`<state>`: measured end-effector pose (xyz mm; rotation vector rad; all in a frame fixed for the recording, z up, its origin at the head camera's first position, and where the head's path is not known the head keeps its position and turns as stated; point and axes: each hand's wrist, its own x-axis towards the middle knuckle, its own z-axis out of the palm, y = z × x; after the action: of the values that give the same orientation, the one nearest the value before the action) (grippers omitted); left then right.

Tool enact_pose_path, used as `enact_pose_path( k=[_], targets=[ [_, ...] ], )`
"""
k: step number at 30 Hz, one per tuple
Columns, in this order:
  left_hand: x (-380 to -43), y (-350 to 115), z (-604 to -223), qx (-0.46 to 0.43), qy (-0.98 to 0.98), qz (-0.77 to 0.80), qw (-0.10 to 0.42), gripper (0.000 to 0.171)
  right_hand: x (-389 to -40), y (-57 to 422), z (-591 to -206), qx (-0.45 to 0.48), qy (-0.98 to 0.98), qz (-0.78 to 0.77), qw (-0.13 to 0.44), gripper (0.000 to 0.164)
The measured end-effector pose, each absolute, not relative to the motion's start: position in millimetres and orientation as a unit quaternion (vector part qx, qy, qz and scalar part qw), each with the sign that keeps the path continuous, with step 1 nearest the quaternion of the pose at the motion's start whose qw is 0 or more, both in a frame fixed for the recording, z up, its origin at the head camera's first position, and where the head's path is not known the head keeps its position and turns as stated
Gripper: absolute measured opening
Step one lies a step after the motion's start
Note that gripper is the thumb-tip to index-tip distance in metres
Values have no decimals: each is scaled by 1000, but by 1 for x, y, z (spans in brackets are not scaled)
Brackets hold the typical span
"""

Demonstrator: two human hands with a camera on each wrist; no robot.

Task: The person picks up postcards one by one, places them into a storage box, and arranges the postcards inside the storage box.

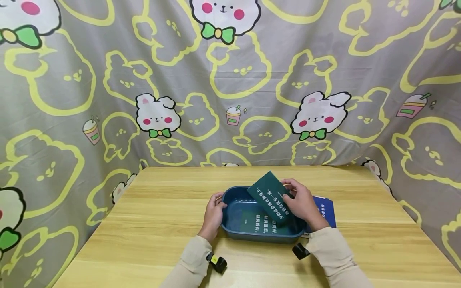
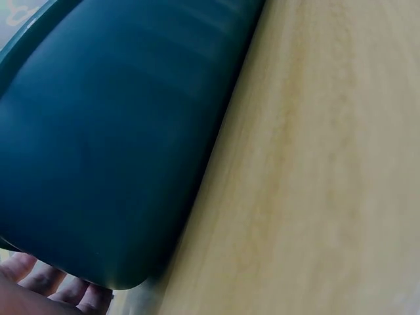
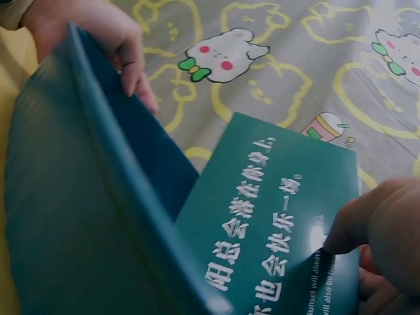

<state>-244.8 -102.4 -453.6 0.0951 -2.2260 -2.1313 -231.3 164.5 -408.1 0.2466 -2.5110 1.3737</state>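
A dark blue-green plastic basin [image 1: 263,237] stands on the table. At its left end my left hand [image 1: 214,216] grips the wall, thumb over the rim and fingers along the outside, as the left wrist view also shows. My right hand [image 1: 300,202] pinches a dark green card [image 1: 268,194] with white printed characters, thumb on its printed face. The card is tilted above the basin's right part, overlapping the rim in the head view. Inside the basin lies another green card [image 1: 248,218] with white characters, partly hidden by the held one.
A blue printed card or booklet [image 1: 325,212] lies on the table right of the basin, partly under my right forearm, with pale edges behind it. The wooden table [image 1: 173,208] meets a grey patterned curtain [image 1: 248,140] at the back and sides.
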Motion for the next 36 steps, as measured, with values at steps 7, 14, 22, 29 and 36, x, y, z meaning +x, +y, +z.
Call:
enact_pose_path(
  k=[7,14,22,29,36],
  targets=[
    [-245,-103,-454,29,-725,-688,27,39,-230,159,-414,131,-891,422,105,37],
    [-245,-103,-452,28,-719,-693,31,39,-229,153,-417,180,-906,372,89,40],
    [-246,-102,-453,28,-724,-688,29,39,-226,146,-424,209,-924,314,64,50],
    [-247,-102,-455,29,-720,-693,31,39,-225,139,-427,220,-932,284,51,57],
    [-248,-102,-455,32,-722,-691,33,38,-224,133,-434,236,-940,243,36,58]
  ],
)
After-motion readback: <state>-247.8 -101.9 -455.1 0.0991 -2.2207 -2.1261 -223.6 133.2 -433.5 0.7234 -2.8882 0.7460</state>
